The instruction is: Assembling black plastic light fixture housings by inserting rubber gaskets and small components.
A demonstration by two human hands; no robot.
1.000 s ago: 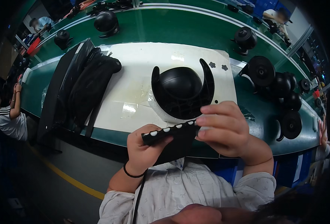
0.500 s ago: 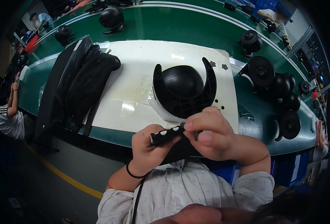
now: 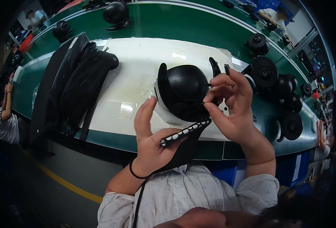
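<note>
My left hand (image 3: 150, 140) grips a thin black strip (image 3: 185, 133) with white round spots along it, its index finger stretched upward. The strip slants up to the right, in front of a glossy black rounded shell (image 3: 187, 85) with two curved horns. My right hand (image 3: 234, 108) is raised at the shell's right side, with thumb and index fingertip pinched close to its surface. Whatever lies in that pinch is too small to make out. Dark tips show at two of its other fingers. The shell rests on a whitish foam wrap (image 3: 162, 110), partly hidden by my hands.
A pale mat (image 3: 133, 83) covers the green bench. On the left lie a black case (image 3: 54, 83) and a black fabric bag (image 3: 88, 83). Several black round parts (image 3: 265, 72) stand at the right, others (image 3: 116, 15) on the far belt. Other people work around the bench.
My right hand has left the strip and moved up to the shell's right side. The strip now shows more of its white spots, and my left fingers have spread upward.
</note>
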